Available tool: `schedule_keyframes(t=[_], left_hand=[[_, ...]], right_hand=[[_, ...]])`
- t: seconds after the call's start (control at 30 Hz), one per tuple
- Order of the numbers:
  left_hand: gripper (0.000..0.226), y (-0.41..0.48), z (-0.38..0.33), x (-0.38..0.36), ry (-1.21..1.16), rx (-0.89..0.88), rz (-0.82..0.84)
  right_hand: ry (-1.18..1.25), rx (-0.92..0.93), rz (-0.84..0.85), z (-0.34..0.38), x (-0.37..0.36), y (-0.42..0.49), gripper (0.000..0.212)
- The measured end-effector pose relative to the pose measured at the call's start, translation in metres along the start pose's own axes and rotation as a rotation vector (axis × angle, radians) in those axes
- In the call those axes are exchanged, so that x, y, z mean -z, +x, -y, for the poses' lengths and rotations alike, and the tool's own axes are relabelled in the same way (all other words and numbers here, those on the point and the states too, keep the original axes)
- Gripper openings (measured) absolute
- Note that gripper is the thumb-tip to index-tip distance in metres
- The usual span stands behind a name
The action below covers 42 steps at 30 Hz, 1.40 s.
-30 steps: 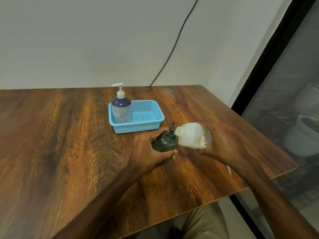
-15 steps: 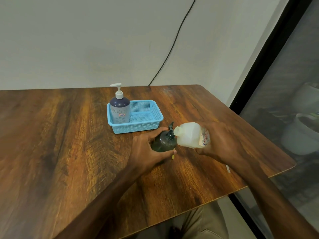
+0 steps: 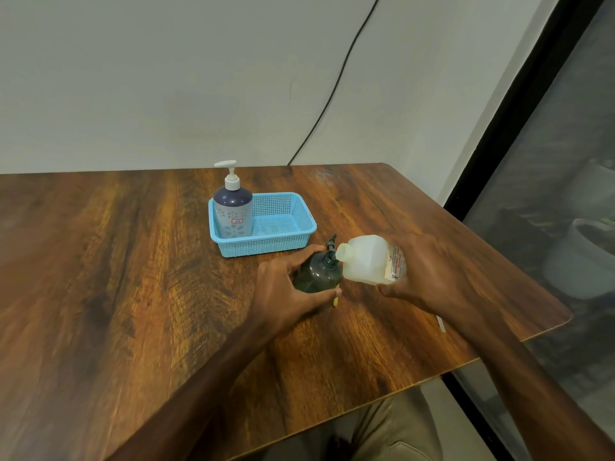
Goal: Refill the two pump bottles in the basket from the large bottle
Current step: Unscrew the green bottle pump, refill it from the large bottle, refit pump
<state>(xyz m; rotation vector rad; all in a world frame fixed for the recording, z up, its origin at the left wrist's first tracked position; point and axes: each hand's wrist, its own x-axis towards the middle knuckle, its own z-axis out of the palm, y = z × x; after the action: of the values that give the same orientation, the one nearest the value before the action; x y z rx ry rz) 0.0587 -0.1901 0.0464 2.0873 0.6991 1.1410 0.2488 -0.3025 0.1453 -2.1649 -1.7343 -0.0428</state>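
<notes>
Two bottles meet near us: our left hand (image 3: 286, 287) wraps the dark pump bottle (image 3: 317, 272), hiding its base; our right hand (image 3: 422, 274) grips the tilted large bottle (image 3: 366, 259), spout at its neck. Farther left, the blue basket (image 3: 283, 241) holds one white-pump bottle (image 3: 233, 207).

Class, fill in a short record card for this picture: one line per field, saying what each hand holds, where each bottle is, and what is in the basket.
left hand: grips the dark bottle, which stands on the table in front of the basket
right hand: holds the large pale bottle tipped sideways, its open mouth against the dark bottle's top
basket: light blue, holds one bottle at its left end
blue pump bottle: upright in the basket, white pump on
pouring: no liquid stream can be made out
</notes>
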Motion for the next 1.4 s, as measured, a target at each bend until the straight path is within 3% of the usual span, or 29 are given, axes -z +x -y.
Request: schedule_keyframes(t=[1.4], left_hand=[[0.073,-0.0030,0.0020,-0.0022,-0.018,0.038,0.011]], right_hand=[[-0.001,0.032,0.064,0.0013,0.0067,0.0049,0.073]])
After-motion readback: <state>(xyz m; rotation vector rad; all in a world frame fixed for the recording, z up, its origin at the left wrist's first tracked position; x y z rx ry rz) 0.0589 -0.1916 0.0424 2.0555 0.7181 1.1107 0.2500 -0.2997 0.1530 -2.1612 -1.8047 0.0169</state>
